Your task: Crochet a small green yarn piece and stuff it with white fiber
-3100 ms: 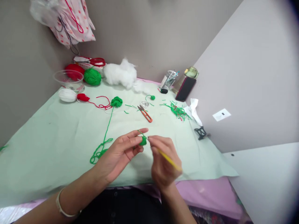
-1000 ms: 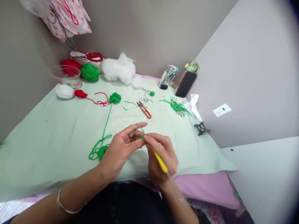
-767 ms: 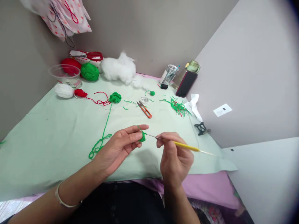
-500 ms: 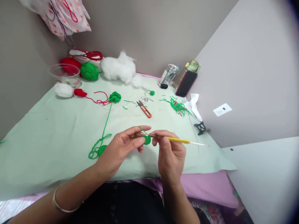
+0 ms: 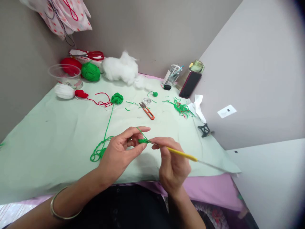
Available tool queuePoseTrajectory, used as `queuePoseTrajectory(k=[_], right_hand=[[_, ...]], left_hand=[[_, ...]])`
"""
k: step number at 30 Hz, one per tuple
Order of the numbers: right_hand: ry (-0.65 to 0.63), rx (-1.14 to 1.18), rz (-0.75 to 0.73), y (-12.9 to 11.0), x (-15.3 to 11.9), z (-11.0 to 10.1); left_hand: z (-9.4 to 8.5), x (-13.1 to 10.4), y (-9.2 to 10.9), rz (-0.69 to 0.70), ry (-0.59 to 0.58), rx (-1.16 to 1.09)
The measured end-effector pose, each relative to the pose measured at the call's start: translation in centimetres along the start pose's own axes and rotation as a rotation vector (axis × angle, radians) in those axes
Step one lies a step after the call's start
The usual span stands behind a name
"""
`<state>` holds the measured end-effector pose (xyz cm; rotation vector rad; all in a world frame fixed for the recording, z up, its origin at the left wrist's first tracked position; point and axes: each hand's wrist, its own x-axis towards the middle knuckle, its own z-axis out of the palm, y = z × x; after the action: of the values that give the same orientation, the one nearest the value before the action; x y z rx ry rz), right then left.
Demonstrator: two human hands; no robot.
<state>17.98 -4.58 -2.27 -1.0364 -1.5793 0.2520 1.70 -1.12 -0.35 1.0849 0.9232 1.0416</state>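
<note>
My left hand (image 5: pixel 124 148) pinches a small green crocheted piece (image 5: pixel 143 141) between thumb and fingers. A strand of green yarn runs over its raised index finger. Held like a pen in my right hand (image 5: pixel 175 162) is a crochet hook (image 5: pixel 182 153) with a yellow handle. The hook's thin tip meets the edge of the crocheted piece, while its other metal end points to the lower right. Loose loops of green yarn (image 5: pixel 95 155) lie beside my left wrist, and a strand leads from them up to a small green yarn bundle (image 5: pixel 117 98).
Orange thread snips (image 5: pixel 147 111) lie beyond my hands, near a tiny green ball (image 5: pixel 155 94). Green yarn scraps (image 5: pixel 182 108), a phone (image 5: pixel 190 85) and a black clip (image 5: pixel 205 130) are to the right. White stuffing (image 5: pixel 121 68), a green yarn ball (image 5: pixel 90 71) and a plastic tub (image 5: pixel 64 76) stand behind.
The crochet hook has tilted, its rear end swinging down. The crocheted piece has turned and now shows edge-on, slightly further left. Both hands have shifted a little.
</note>
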Motion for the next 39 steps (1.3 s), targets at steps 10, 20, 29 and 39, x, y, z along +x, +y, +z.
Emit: queuePoseTrajectory(k=[10,20,29,39], right_hand=[[0.167,0.144,0.074,0.5,0.2,0.5],[0.074,-0.049,-0.024,0.5,-0.1,0.9],[0.146,0.266,0.215,0.5,0.9,0.2],[0.108,0.446,0.385,1.2,0.7,0.2]], left_hand=[[-0.1,0.7,0.6,-0.309,-0.159,-0.498],[1.0,0.3,0.1,-0.218,-0.07,-0.37],[0.0,1.0,0.2,-0.258,-0.111,-0.484],[-0.2,0.5,-0.3,-0.122,-0.145,-0.188]])
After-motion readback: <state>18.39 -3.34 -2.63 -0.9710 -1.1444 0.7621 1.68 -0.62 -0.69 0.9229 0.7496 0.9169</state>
